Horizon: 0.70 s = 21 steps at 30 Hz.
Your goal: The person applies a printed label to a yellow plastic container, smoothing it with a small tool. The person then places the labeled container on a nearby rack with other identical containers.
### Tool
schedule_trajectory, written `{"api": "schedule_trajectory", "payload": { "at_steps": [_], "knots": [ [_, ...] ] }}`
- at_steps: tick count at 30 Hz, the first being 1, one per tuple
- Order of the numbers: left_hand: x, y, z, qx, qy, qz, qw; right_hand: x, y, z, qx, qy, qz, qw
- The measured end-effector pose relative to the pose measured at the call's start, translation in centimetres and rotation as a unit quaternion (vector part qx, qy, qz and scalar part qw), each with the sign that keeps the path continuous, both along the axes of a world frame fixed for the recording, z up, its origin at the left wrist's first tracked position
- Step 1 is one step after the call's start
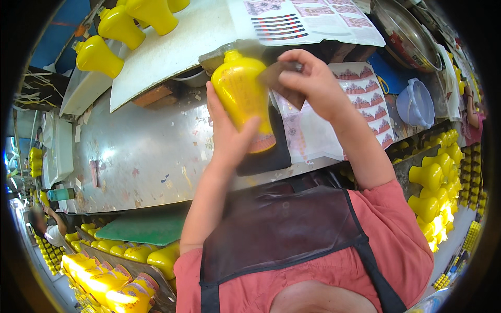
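A glossy yellow bottle (241, 89), with a narrow neck, broad shoulders and a patterned band near its base, lies on a black pad (280, 148). My left hand (229, 128) is closed around its lower left side, thumb across the front. Faint print marks the bottle's face. In my right hand (312, 83) a dark flat scraper (282, 82) is pinched between thumb and fingers, its blade at the bottle's right shoulder. Whether the blade touches the bottle I cannot tell. Sheets of printed decals (365, 99) lie right of the bottle, partly under my right forearm.
Several yellow bottles (121, 27) stand on a white board (167, 49) at the far left. More decal sheets (313, 21) lie at the back. A lavender bucket (416, 104) and a metal basin (404, 34) are at right. Racks of yellow bottles (430, 177) flank me; co-workers show at both edges.
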State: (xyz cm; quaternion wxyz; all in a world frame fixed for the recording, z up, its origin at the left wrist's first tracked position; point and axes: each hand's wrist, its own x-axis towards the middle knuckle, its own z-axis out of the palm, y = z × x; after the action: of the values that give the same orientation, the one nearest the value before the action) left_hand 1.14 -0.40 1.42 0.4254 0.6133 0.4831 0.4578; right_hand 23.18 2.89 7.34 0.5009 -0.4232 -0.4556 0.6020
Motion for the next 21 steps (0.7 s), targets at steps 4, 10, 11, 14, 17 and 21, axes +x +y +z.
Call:
{"api": "schedule_trajectory", "payload": {
  "at_steps": [4,10,11,14,17,21],
  "knots": [
    [0.2,-0.1,-0.3,0.017,-0.012,0.008,1.000,-2.6,-1.1,1.1,0.431,-0.388,0.047,0.813],
    [-0.8,-0.2,-0.3,-0.001,-0.075,0.022,0.997,-2.5,-1.9,0.3,0.593,-0.440,-0.084,0.669],
    [-1.0,-0.2,-0.3,-0.020,-0.127,0.014,0.992,-2.7,-3.0,-0.1,0.605,-0.418,-0.050,0.675],
    [-1.3,-0.1,-0.6,0.022,-0.125,-0.003,0.992,-2.9,-5.9,-1.1,0.602,-0.350,0.040,0.717],
    [-0.7,-0.2,-1.1,0.065,0.094,0.052,0.992,-1.8,-6.7,-1.4,0.335,-0.271,0.016,0.902],
    [-0.2,-0.6,-1.2,0.045,0.040,0.056,0.997,-1.2,-4.6,-2.5,-0.012,-0.228,0.012,0.974]
  ]
}}
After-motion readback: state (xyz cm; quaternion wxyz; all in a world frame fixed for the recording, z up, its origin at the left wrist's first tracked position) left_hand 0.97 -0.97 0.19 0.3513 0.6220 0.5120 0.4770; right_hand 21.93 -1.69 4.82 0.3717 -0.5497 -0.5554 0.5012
